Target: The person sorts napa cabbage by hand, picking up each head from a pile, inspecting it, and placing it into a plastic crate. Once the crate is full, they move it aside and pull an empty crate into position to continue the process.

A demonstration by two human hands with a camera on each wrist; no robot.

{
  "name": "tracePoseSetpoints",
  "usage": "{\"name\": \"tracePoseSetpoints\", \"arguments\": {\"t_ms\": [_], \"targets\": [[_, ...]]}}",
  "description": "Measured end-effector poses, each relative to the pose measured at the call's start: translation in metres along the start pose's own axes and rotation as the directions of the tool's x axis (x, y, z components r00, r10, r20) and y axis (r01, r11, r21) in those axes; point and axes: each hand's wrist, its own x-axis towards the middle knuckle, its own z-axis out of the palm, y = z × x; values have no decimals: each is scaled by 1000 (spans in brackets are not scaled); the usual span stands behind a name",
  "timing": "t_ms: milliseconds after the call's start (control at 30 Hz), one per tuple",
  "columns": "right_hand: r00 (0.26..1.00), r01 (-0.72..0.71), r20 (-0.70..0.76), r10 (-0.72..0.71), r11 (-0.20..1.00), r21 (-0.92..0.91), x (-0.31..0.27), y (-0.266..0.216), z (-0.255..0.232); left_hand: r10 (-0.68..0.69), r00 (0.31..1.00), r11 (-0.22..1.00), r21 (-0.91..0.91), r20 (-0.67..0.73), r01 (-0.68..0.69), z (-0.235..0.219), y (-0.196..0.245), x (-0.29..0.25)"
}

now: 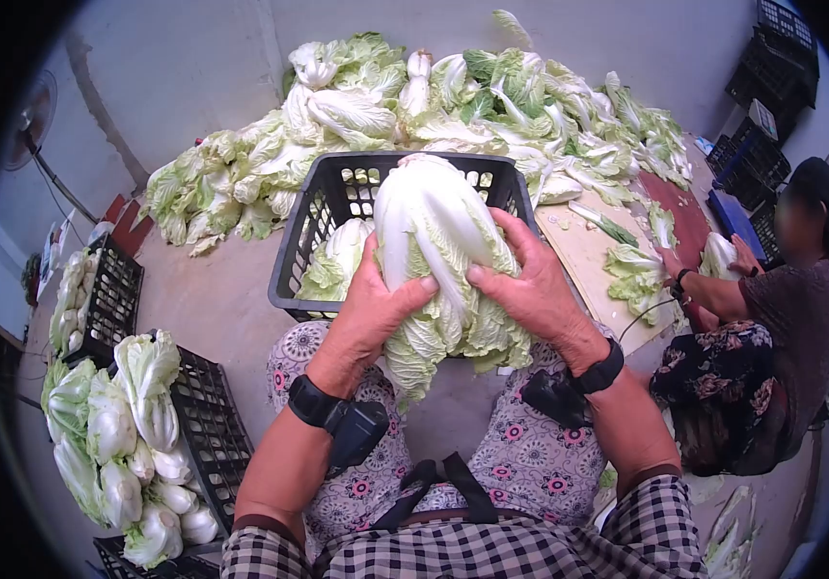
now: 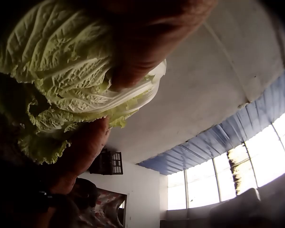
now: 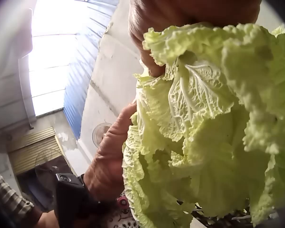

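A napa cabbage is held over the near side of a black plastic crate, white base away from the body and leafy end hanging toward the lap. My left hand grips its left side, thumb laid across the front. On the right side my right hand holds it, thumb pressing the leaves. Ruffled pale green leaves of the cabbage fill much of the right wrist view. In the left wrist view, the cabbage lies between both hands. Another cabbage rests inside the crate.
A large heap of cabbages lies along the back wall. At the left stand crates with trimmed cabbages. A person squats at the right, handling cabbage beside a pale board. A fan stands far left.
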Motion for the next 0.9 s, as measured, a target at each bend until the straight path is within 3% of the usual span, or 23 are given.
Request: {"name": "tracePoseSetpoints", "arguments": {"t_ms": [200, 300, 333, 433, 467, 567, 700, 867, 900], "targets": [[998, 25, -48, -26, 999, -31, -6, -4, -2, 62, 997, 995, 77, 50, -65, 1, -1, 4], [998, -3, -62, 5, 999, 32, -6, -3, -3, 97, 995, 991, 96, 18, -98, 6, -3, 2], [998, -8, -59, 10, 999, 35, -7, -3, -3, 148, 988, 973, 187, -52, -136, 4, -8, 4], [995, 42, -93, -40, 999, 19, -5, 1, -1, 345, 927, 825, 519, -149, -224, 4, -8, 3], [993, 31, -114, -27, 999, 34, -5, 1, 0, 317, 934, 877, 426, -166, -222, 7, -4, 1], [990, 6, -138, 4, 997, 74, -3, 1, 3, 437, 899, 651, 681, 23, -335, 2, -11, 4], [996, -42, -77, 50, 993, 106, 0, -1, 7, 403, 914, 625, 719, 37, -305, 6, -15, 2], [996, -53, -66, 62, 990, 128, -2, -3, 5, 211, 978, 804, 569, 3, -175, -9, 3, -1], [995, -62, -67, 73, 986, 154, -2, -4, 5, 254, 967, 797, 563, 17, -219, -8, 2, 0]]}}
